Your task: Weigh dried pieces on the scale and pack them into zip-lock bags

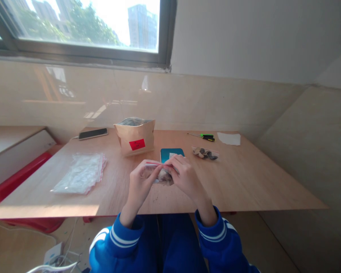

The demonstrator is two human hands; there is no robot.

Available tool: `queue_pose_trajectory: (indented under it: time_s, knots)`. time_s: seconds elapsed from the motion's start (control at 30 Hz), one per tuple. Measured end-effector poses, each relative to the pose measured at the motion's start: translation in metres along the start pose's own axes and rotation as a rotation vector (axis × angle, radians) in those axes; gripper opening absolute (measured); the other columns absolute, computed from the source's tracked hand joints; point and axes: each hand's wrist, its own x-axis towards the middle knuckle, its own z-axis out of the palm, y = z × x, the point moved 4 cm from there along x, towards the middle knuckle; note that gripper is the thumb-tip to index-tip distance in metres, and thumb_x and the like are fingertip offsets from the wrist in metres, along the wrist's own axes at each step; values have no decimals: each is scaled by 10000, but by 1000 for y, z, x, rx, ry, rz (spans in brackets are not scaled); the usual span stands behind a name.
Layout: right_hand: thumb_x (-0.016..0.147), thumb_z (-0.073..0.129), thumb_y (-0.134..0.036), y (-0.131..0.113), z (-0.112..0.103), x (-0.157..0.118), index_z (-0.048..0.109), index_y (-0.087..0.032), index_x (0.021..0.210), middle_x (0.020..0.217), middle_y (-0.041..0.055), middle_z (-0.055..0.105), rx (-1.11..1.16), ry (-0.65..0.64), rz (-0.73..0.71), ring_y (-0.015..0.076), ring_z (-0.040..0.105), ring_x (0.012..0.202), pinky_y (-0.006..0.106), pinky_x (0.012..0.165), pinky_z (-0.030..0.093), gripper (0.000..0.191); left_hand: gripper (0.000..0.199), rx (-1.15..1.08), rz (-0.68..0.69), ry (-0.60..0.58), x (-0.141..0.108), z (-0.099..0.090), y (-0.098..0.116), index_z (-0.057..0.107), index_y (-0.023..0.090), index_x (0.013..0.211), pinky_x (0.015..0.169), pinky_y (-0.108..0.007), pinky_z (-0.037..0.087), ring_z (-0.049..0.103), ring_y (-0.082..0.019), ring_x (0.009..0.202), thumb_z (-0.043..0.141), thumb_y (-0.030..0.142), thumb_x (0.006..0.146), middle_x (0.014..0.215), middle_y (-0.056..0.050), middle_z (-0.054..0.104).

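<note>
Between my two hands is a small clear zip bag (165, 177) with a red strip along its top and brownish-grey pieces inside. My left hand (142, 181) pinches the bag's left part near the strip. The fingers of my right hand (184, 174) are closed on the strip's right end. Just behind the hands, a teal square object (168, 153) lies on the table, partly hidden by my right fingers. Another filled zip bag (206, 153) with dark and pale pieces lies to the right. An open brown paper pouch (135, 138) with a red label stands at the back left.
A stack of clear zip bags (81, 174) lies on the left of the wooden table (238, 185). A phone (93, 134) with a cable is at the back left. Screwdrivers (207, 137) and white paper (229, 138) lie at the back right. A red stool (34, 224) is below left.
</note>
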Motion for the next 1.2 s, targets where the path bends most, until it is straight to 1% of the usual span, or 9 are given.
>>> queue_pose_trajectory:
  time_s: [0.2, 0.37, 0.5, 0.67, 0.77, 0.93, 1.0, 1.1, 1.2]
  knots:
    - [947, 456, -162, 8, 4, -2, 591, -215, 711, 723, 34, 593, -24, 101, 31, 196, 540, 751, 320, 719, 417, 277, 162, 22, -3, -50, -4, 3, -2, 692, 196, 855, 749, -255, 490, 648, -154, 807, 616, 339, 858, 850, -29, 709]
    - [947, 520, -322, 18, 2, -8, 664, -238, 915, 823, 26, 626, 128, -38, 92, 174, 587, 804, 298, 736, 455, 170, 296, -19, -70, -10, -4, -7, -15, 663, 183, 799, 610, -218, 454, 588, -131, 668, 524, 425, 898, 709, -6, 644]
    - [938, 544, -302, 23, 4, -17, 665, -227, 792, 759, 9, 666, 175, -71, 77, 165, 601, 752, 297, 713, 448, 204, 365, -56, -130, 58, -3, -20, -19, 601, 172, 665, 516, -202, 402, 503, -111, 567, 553, 474, 865, 595, 15, 560]
    - [948, 473, -185, 15, 9, -21, 627, -204, 721, 734, 26, 640, 148, -62, 55, 172, 591, 767, 303, 723, 451, 274, 320, -154, -224, 95, -4, -23, -19, 632, 172, 676, 506, -198, 428, 546, -120, 576, 605, 451, 830, 611, 10, 599]
    - [925, 535, -270, 20, 2, -23, 667, -217, 804, 792, 16, 665, 290, -110, 151, 160, 612, 764, 287, 709, 478, 187, 327, -214, -275, 20, -4, -17, -22, 680, 168, 720, 554, -220, 488, 617, -150, 618, 594, 463, 832, 650, -23, 661]
    - [859, 590, -366, 82, -46, -40, 703, -199, 854, 792, 27, 702, 381, -66, 422, 174, 639, 729, 277, 633, 491, 202, 456, -257, -395, -222, -7, -10, -36, 717, 156, 990, 656, -305, 563, 685, -206, 770, 498, 537, 865, 932, -117, 731]
    - [829, 594, -380, 120, -67, -47, 713, -188, 787, 783, 43, 709, 289, -80, 474, 194, 642, 729, 298, 631, 489, 230, 458, -213, -362, -184, -5, -17, -40, 696, 154, 1039, 678, -314, 564, 682, -203, 787, 487, 526, 873, 977, -121, 722]
    - [821, 576, -374, 168, -79, -54, 735, -184, 746, 777, 68, 724, 115, -242, 499, 226, 653, 742, 338, 669, 496, 259, 408, -103, -267, -69, 5, -30, -41, 686, 163, 1011, 677, -299, 550, 673, -198, 816, 490, 494, 875, 995, -106, 713]
    - [873, 523, -346, 186, -72, -63, 764, -183, 838, 856, 115, 742, -232, -310, 507, 269, 663, 832, 414, 798, 484, 292, 372, 68, -142, 32, 23, -42, -37, 690, 180, 990, 830, -327, 519, 657, -205, 934, 466, 461, 893, 1025, -86, 707]
